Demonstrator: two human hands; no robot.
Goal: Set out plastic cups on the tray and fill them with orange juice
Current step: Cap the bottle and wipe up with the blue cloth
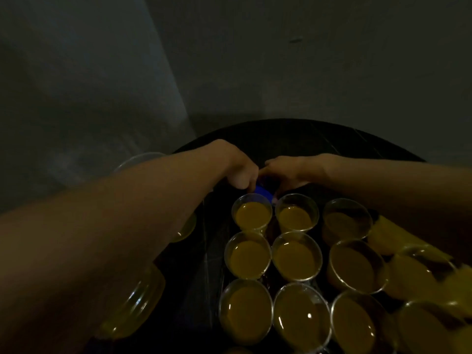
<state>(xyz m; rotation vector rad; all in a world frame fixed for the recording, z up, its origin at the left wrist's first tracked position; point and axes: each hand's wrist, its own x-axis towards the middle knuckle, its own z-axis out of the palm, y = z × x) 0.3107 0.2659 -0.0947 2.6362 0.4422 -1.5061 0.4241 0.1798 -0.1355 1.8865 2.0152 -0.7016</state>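
The 2 hands meet at the blue cap (263, 193): the left hand (241, 172) pinches it with curled fingers, of the right hand (286, 172) I cannot tell the grip, and as the filled cups (296, 256) stand just nearer than the cap, turning it slowly seems wise.

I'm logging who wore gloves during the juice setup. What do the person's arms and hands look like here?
No gloves: the left hand and right hand are bare, and both forearms show no sleeve up to the frame edge. No watch or bracelet shows; the picture is too dim to rule out a ring.
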